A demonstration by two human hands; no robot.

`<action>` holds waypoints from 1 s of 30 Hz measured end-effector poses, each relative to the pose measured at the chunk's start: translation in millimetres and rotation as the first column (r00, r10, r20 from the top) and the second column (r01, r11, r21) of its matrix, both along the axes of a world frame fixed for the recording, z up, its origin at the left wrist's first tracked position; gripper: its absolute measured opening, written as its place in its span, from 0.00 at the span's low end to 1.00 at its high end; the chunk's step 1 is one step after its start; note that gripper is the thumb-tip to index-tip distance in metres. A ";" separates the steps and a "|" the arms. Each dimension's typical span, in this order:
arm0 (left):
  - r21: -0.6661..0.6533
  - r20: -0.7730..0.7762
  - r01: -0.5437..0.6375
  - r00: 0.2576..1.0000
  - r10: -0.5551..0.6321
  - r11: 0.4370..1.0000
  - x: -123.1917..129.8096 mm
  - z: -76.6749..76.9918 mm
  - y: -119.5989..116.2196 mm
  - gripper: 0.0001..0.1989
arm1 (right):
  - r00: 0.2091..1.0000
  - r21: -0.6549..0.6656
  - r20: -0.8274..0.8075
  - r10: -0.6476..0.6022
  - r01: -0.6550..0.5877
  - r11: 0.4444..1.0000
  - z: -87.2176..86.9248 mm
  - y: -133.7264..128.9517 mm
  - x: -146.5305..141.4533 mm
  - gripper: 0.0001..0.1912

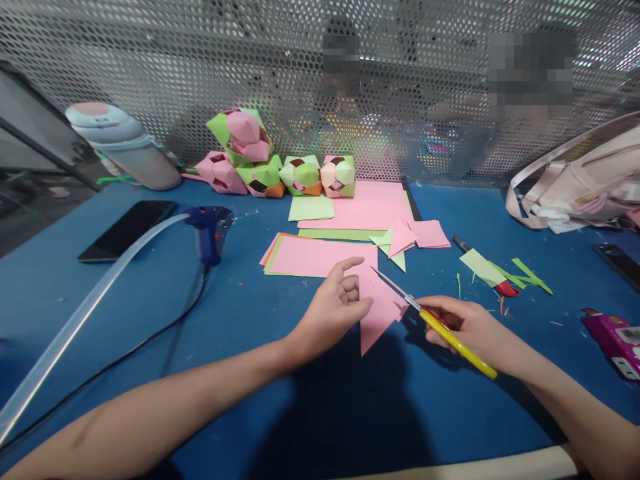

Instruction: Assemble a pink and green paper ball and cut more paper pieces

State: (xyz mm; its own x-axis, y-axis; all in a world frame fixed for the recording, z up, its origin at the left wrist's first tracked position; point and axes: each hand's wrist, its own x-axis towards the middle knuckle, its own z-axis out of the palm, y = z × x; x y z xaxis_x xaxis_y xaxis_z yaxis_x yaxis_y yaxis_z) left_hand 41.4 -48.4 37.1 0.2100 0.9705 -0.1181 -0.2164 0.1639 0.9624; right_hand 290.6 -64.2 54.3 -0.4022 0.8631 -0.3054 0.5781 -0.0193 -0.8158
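My right hand (467,330) is wrapped around scissors (411,300) with yellow and red handles. Their narrow metal blades point up and left over a cut, pointed piece of pink paper (377,310). Beside that paper, my left hand (337,293) has its thumb and index finger stretched apart and the other fingers curled. The thumb overlaps the paper's left part; whether it touches is hard to tell. Behind both hands lie a stack of pink paper strips (315,257) and star-like cut pieces in pink (401,238) and light green.
Folded paper balls (255,177) stand against the perforated metal screen (400,133). A glue gun (207,233), black phone (127,230) and tumbler (127,147) are at left. At right are a red-handled cutter (507,289), green scraps, a purple power strip (615,343) and a bag (585,173).
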 end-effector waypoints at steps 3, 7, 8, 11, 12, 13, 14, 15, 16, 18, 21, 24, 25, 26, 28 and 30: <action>0.066 0.002 -0.108 0.994 0.108 0.992 -4.9 3.2 6.1 0.32 | 0.965 0.294 0.251 0.077 -0.152 0.944 -6.9 0.8 8.0 0.25; 0.106 0.001 -0.167 0.986 0.168 0.980 -9.0 7.2 11.6 0.27 | 0.867 0.437 0.459 0.194 -0.411 0.800 -17.2 -3.3 13.3 0.24; 0.107 -0.009 -0.173 0.985 0.175 0.979 -9.0 7.3 12.0 0.26 | 0.842 0.438 0.487 0.233 -0.466 0.769 -17.8 -5.2 12.4 0.24; 0.074 -0.020 -0.183 0.982 0.185 0.980 -7.6 5.2 11.2 0.22 | 0.775 0.401 0.546 0.319 -0.576 0.713 -13.8 -10.7 6.4 0.22; 0.056 -0.014 -0.180 0.983 0.181 0.982 -7.0 3.8 10.7 0.21 | 0.763 0.388 0.556 0.330 -0.589 0.708 -11.7 -12.2 4.5 0.22; 0.036 -0.003 -0.173 0.985 0.174 0.984 -6.5 2.3 10.2 0.20 | 0.757 0.378 0.561 0.335 -0.594 0.710 -9.8 -13.4 3.1 0.22; 0.016 0.010 -0.165 0.986 0.165 0.986 -6.1 0.8 9.9 0.18 | 0.758 0.370 0.558 0.337 -0.591 0.717 -8.5 -14.3 2.3 0.22; 0.000 0.026 -0.156 0.987 0.156 0.988 -6.0 -0.6 9.8 0.17 | 0.763 0.361 0.549 0.340 -0.584 0.727 -7.8 -15.1 2.3 0.23; -0.015 0.045 -0.147 0.988 0.148 0.989 -6.0 -1.7 9.9 0.15 | 0.770 0.350 0.535 0.347 -0.576 0.739 -7.8 -15.7 2.8 0.23; -0.048 0.089 -0.133 0.987 0.137 0.990 -6.7 -2.5 10.9 0.12 | 0.788 0.325 0.496 0.366 -0.559 0.763 -9.4 -16.6 5.0 0.26; -0.115 0.125 -0.127 0.982 0.141 0.985 -8.8 -0.8 14.3 0.09 | 0.820 0.300 0.440 0.366 -0.519 0.801 -12.2 -16.7 9.2 0.28; -0.199 0.148 -0.127 0.976 0.158 0.972 -12.1 1.7 19.4 0.09 | 0.871 0.251 0.380 0.311 -0.421 0.871 -10.8 -12.8 15.0 0.28; -0.226 0.159 -0.135 0.972 0.173 0.965 -13.3 2.1 21.2 0.09 | 0.891 0.229 0.351 0.287 -0.379 0.896 -9.5 -10.2 17.9 0.27; -0.250 0.169 -0.145 0.967 0.190 0.957 -14.4 2.3 23.0 0.09 | 0.910 0.203 0.320 0.263 -0.337 0.919 -8.0 -7.2 21.4 0.26; -0.279 0.181 -0.176 0.956 0.231 0.944 -16.2 2.1 25.8 0.09 | 0.946 0.137 0.257 0.198 -0.238 0.961 -5.5 -0.4 29.3 0.25; -0.279 0.187 -0.194 0.950 0.252 0.940 -16.8 2.0 27.3 0.09 | 0.975 0.050 0.188 0.118 -0.129 0.990 -4.6 5.4 36.2 0.26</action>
